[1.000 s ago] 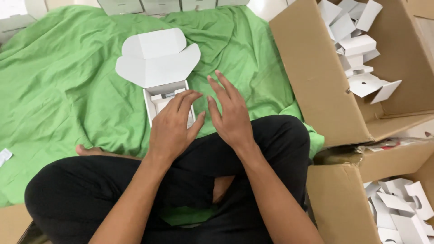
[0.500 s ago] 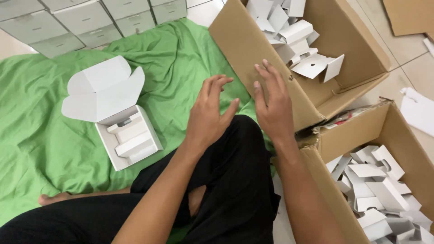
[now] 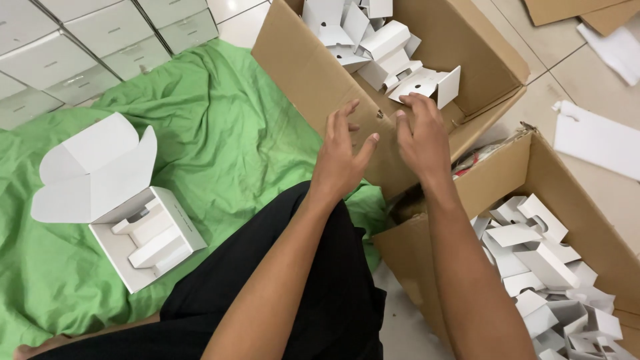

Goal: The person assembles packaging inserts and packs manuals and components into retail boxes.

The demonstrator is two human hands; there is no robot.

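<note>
- Tiled floor (image 3: 533, 50) is being shown at the top right, with a green cloth (image 3: 220, 127) spread over the working area and closed white boxes (image 3: 87, 40) being kept in rows at the top left.
- Left hand (image 3: 343, 157) is being held over the near wall of the upper cardboard box (image 3: 313, 73); fingers are spread, nothing is being gripped.
- Right hand (image 3: 421, 137) is being held just beside it at the same box's rim, fingers loosely spread and empty, fingertips close to a folded white insert (image 3: 427, 83) with a round hole; whether it is being touched cannot be told.
- Upper cardboard box is being used for a loose heap of folded white card inserts.
- Lower cardboard box (image 3: 507, 173), at the right, is also being filled with white card inserts (image 3: 533, 253), jumbled together.
- Open white box (image 3: 143, 240) is lying well apart on the cloth to the left, lid flaps raised, with a white insert already seated inside.
- Risk, as judged: the inserts are being heaped so loosely that several could be dragged out together, or one bent by a hurried pinch.
- Risk, as judged: the upper box's near wall could be pushed inward by the hands, letting pieces spill onto the cloth.
</note>
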